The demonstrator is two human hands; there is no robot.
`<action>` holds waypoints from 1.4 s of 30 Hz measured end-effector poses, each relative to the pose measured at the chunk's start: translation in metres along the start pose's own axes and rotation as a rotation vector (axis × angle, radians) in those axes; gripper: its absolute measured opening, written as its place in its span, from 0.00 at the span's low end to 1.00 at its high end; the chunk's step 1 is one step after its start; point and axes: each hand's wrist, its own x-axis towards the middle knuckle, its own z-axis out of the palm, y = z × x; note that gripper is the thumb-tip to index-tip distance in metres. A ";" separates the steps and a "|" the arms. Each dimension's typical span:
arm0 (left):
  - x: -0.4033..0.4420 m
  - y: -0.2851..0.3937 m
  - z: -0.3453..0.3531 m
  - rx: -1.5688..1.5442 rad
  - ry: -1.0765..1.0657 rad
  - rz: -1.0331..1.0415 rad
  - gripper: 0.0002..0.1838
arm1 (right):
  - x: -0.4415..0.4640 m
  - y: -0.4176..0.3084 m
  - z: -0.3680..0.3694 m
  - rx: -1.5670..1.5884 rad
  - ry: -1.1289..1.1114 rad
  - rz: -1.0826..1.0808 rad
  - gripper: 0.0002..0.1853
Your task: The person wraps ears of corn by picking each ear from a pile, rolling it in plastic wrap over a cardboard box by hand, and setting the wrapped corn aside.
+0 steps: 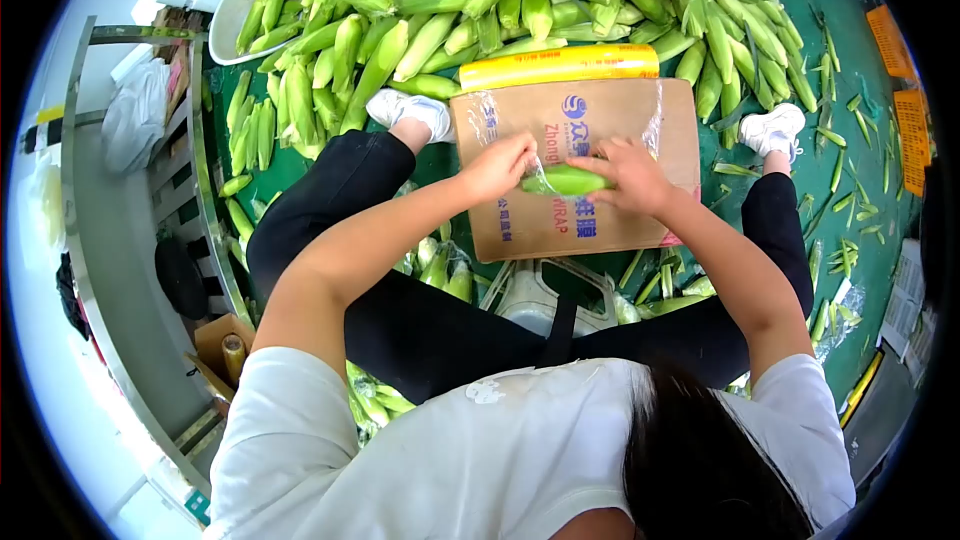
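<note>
Two bare hands on my head-camera feed, both near the middle of the frame. Left hand (pixel 502 168): curled, fingertips pinched on clear film (pixel 537 176) at the left end of an ear of corn (pixel 566 181). Right hand (pixel 630 178): grasping that ear by its right end, fingers laid over it. I place the ear just right of centre, green, crosswise above a cardboard box (pixel 500 228); from my remote post I cannot tell whether it touches the cardboard. Box face brown, blue and red print. Yellow roll (pixel 560 67) lies along the box's upper edge, lettering on it. Beyond it I log a big heap of corn (pixel 420 0) across the top of the frame, white tub (pixel 222 28) at upper left. White shoes (pixel 772 128) left and right of the box, on a green floor (pixel 850 10). Left side: metal rack (pixel 140 32), white plastic bag (pixel 138 105) near its top. Lower left: small carton (pixel 212 340), a roll standing inside. Right side: green scraps (pixel 868 210) scattered about
</note>
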 end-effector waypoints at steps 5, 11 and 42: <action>0.009 -0.005 -0.005 0.325 -0.120 0.122 0.08 | -0.014 -0.025 0.021 0.216 -0.092 0.159 0.35; 0.091 -0.003 -0.038 0.068 -0.038 -0.029 0.25 | 0.040 0.025 0.007 -0.174 0.528 0.001 0.30; -0.053 0.074 0.136 0.099 -0.312 0.320 0.33 | -0.168 -0.057 0.000 2.281 -0.127 0.580 0.37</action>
